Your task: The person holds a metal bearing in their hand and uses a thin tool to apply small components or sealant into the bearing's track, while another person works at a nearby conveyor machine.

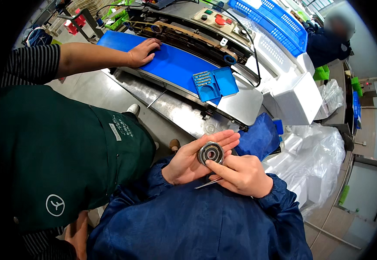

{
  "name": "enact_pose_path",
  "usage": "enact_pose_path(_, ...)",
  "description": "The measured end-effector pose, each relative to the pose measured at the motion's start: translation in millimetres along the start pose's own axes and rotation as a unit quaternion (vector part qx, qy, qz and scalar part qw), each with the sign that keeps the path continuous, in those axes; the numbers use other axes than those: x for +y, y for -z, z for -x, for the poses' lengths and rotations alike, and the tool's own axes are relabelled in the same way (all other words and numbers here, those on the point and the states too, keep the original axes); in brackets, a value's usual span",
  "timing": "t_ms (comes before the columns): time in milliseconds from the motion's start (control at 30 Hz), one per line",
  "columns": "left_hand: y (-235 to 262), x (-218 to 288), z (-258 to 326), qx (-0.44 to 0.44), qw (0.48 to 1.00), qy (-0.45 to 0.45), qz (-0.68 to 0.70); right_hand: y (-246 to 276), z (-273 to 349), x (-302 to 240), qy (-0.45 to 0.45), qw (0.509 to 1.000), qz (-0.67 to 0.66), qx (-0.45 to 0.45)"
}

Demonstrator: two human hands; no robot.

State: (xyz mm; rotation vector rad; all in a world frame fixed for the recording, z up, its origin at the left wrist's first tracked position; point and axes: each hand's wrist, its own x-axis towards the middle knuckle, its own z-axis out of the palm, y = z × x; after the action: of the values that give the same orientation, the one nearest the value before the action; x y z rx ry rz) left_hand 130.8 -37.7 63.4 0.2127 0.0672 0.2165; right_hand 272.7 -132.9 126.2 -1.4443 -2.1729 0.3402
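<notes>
On the upturned palm of my left hand (184, 164) rests a round metal bearing (203, 151), dark at the rim, with a paler ring inside and a hole in the middle. The fingers of that hand stretch out flat to the upper right. My right hand (244, 175) is closed around slim metal tweezers (208, 183), whose tips point left. Its index finger reaches out and touches the lower edge of the bearing. An opened blue case (216, 82) with rows of small metal bits lies on the blue belt ahead.
A co-worker in a dark green apron (75, 143) stands close on my left, one hand (145, 52) on the blue conveyor belt (175, 60). Ahead is a control panel (216, 19). White foam boxes (297, 97), a blue crate (279, 26) and clear plastic sheeting (323, 151) are at the right.
</notes>
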Motion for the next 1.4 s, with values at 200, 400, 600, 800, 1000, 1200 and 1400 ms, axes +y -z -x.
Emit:
enact_pose_path(200, -2, 4, 2, 0.029, 0.999, -0.004, 0.023, -1, 3, 7, -0.033, 0.997, -0.049, 0.055)
enact_pose_path(400, -4, 5, 3, 0.039, 0.999, -0.002, 0.002, -10, 2, 10, -0.017, 0.998, -0.067, 0.006)
enact_pose_path(600, 0, 3, -1, 0.032, 0.999, 0.012, 0.004, -13, 4, 15, -0.017, 0.993, -0.098, 0.059)
enact_pose_path(800, 4, 14, 13, 0.103, 0.993, -0.037, 0.038, -16, 40, 25, -0.347, 0.804, -0.409, 0.258)
enact_pose_path(1000, 17, 24, 30, 0.074, 0.989, -0.109, 0.072, -181, 107, 102, -0.431, 0.897, -0.075, 0.061)
enact_pose_path(1200, 15, 23, 36, 0.098, 0.986, -0.116, 0.07, -290, 154, 188, -0.558, 0.813, 0.102, 0.131)
enact_pose_path(1400, 21, 19, 41, 0.101, 0.987, -0.115, 0.044, -233, 93, 160, -0.381, 0.893, 0.209, 0.115)
